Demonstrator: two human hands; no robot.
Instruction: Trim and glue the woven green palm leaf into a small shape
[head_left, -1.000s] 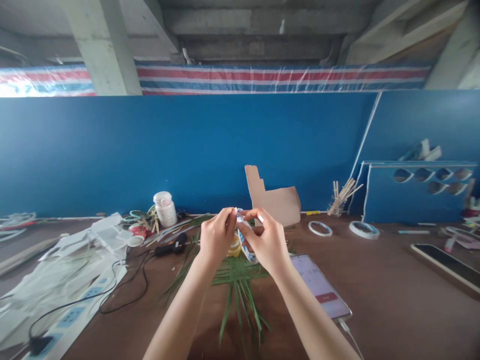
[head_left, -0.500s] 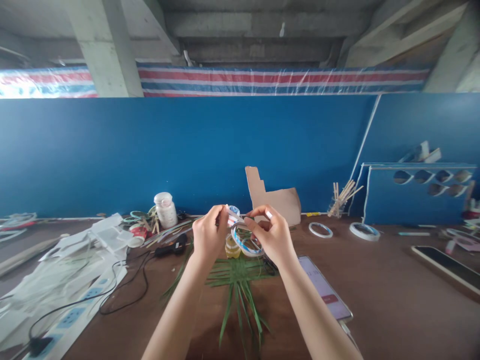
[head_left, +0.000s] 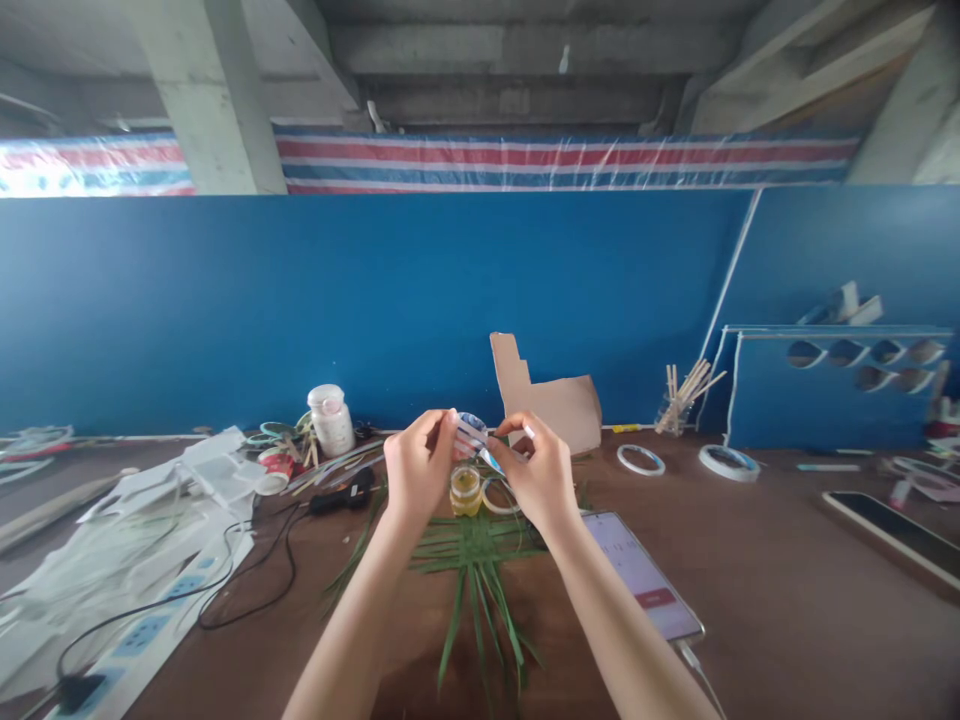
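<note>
My left hand [head_left: 418,465] is closed in a pinch at the left end of a short whitish strip of tape [head_left: 471,434]. My right hand [head_left: 538,470] pinches the other end, with the blue-and-white edge of a tape roll [head_left: 492,461] at its fingertips, mostly hidden by the fingers. Behind the strip shows a blue-patterned round thing whose kind I cannot make out. Below the hands stand a small jar of yellow stuff [head_left: 466,491] and a pale ring [head_left: 500,496]. Crossed green leaf strips [head_left: 476,550] lie on the table between my forearms.
Right of my forearm lies a lit phone [head_left: 645,575] with a cable. Two tape rolls [head_left: 729,462], a jar of sticks [head_left: 681,400] and cardboard [head_left: 559,410] stand farther back. At left are a white bottle [head_left: 331,420], papers [head_left: 135,500] and a power strip [head_left: 150,625].
The tape roll at my right hand has turned from showing its open ring to nearly edge-on. My right hand has shifted slightly left; the left hand stays in place.
</note>
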